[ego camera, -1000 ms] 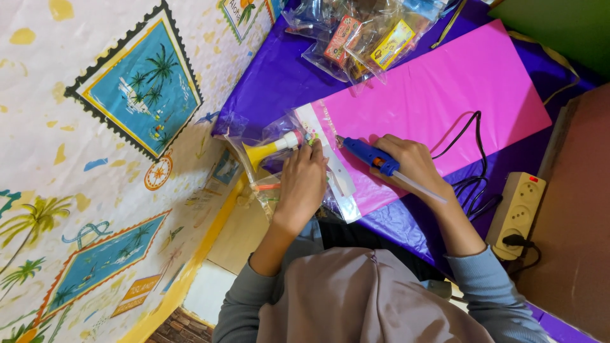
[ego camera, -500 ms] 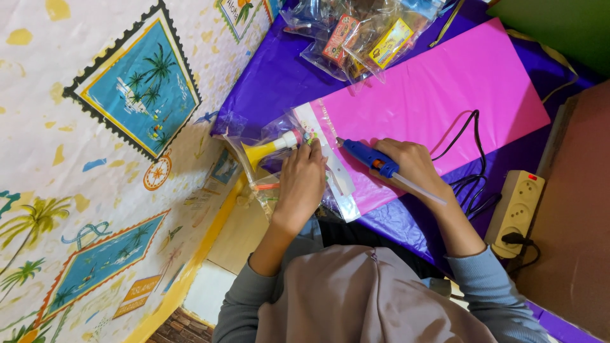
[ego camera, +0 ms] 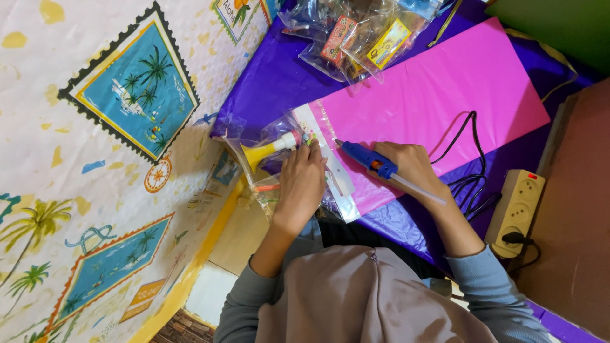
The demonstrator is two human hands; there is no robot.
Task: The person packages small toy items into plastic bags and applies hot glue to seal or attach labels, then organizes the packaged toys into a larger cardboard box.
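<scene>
My right hand [ego camera: 413, 166] grips a blue glue gun [ego camera: 368, 159] with a clear glue stick sticking out behind; its nozzle touches the white edge strip of a clear plastic bag [ego camera: 330, 162] lying on a pink sheet [ego camera: 438, 95]. My left hand [ego camera: 302, 181] presses down on clear plastic packets, fingertips at the white strip beside the nozzle. A yellow toy horn with a white and pink mouthpiece [ego camera: 270, 151] lies in a clear bag just left of my left hand.
Purple plastic cover [ego camera: 273, 76] lies under the pink sheet. Several clear packets of small toys [ego camera: 356, 35] sit at the far end. The gun's black cord [ego camera: 470, 165] runs to a beige power strip [ego camera: 516, 209] at the right. A patterned palm-tree wall covering [ego camera: 95, 127] fills the left.
</scene>
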